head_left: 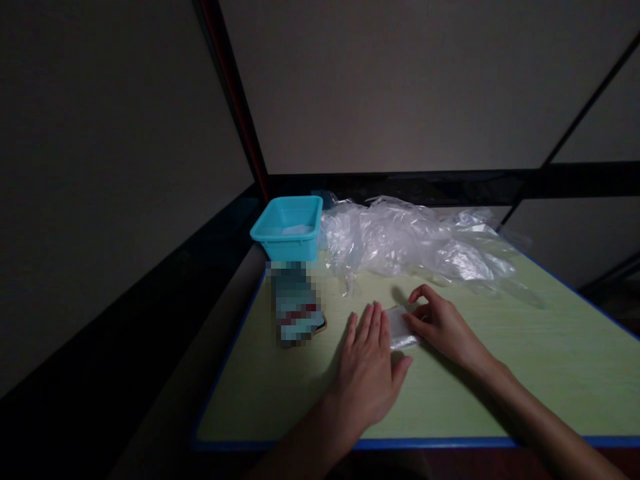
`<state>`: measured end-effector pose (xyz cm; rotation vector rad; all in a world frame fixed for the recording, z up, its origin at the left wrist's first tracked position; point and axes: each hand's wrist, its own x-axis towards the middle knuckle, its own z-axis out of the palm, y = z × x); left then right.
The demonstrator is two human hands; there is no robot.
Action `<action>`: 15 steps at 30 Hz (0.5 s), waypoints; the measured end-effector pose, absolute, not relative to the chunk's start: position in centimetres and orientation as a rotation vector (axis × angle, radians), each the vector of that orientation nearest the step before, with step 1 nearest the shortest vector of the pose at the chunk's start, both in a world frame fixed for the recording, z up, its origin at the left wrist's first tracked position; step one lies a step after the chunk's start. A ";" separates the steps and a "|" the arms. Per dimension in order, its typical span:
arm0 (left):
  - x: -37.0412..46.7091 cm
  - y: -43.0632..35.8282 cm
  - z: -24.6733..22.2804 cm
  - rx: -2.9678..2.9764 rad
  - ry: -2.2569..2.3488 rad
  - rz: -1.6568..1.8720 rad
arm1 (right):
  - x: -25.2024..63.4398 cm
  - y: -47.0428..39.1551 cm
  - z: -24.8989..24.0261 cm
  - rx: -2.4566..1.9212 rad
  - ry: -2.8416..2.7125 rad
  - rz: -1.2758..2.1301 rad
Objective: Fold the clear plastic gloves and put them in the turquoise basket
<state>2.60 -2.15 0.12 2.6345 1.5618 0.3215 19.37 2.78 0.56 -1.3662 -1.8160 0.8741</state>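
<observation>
A small, flat clear plastic bag lies on the light green table between my two hands. My left hand rests flat with its fingers stretched out, the fingertips over the bag's left side and the thumb apart, pointing right. At the bag's right edge, my right hand pinches the plastic between thumb and fingers, with the index finger raised and curled. How much of the bag runs under my left hand is hidden.
A turquoise plastic basket with something white inside stands at the back left. In front of it lies a phone, its screen blurred out. A heap of crumpled clear plastic bags spreads along the back. The table has a blue edge.
</observation>
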 end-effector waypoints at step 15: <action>2.8 -2.3 0.5 2.595 1.540 0.325 | 18.8 -1.0 -0.4 -1.178 -2.713 -0.144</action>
